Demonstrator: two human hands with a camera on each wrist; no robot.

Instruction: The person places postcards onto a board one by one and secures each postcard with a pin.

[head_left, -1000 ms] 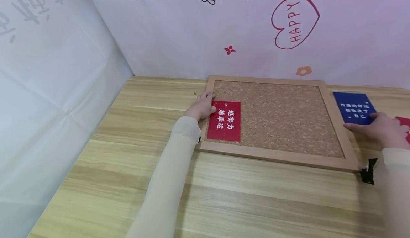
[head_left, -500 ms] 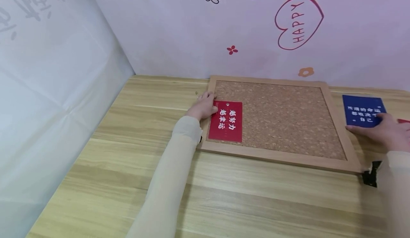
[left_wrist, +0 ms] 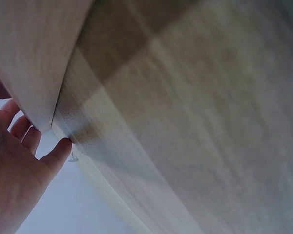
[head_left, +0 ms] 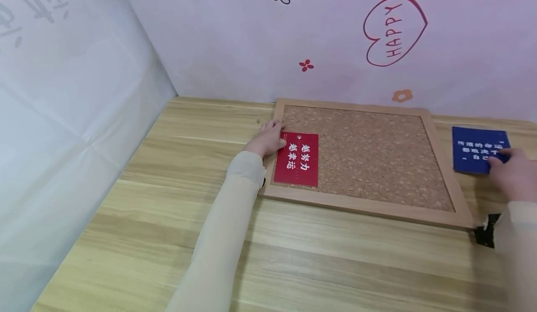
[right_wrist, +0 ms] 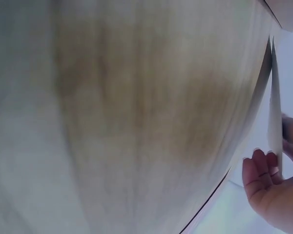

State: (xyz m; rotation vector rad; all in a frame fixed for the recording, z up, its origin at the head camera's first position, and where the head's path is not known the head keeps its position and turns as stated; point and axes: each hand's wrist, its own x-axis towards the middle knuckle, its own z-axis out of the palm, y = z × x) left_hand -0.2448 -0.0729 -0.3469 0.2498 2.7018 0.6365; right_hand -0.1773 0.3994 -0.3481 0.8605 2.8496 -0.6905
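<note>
A wood-framed corkboard point(head_left: 369, 153) lies on the table, with a red card point(head_left: 297, 159) at its left side, printed with white characters. One pushpin point(head_left: 299, 137) sits near the card's top edge. My left hand point(head_left: 267, 139) rests over the board's left frame, its thumb on the red card's edge; the left wrist view shows its fingers point(left_wrist: 31, 139) at the frame. Right of the board, my right hand point(head_left: 515, 172) pinches a blue card point(head_left: 474, 149) by its lower right corner. In the right wrist view that card point(right_wrist: 275, 107) is tilted up between thumb and fingers.
The wooden table point(head_left: 268, 251) extends in front of the board. A white printed cloth point(head_left: 235, 46) hangs right behind it, another on the left point(head_left: 75, 116). A black piece point(head_left: 486, 232) shows beside the right sleeve.
My right hand has shifted the blue card slightly right and away from the board, its thumb moving in onto the card's edge. My left hand stays on the frame.
</note>
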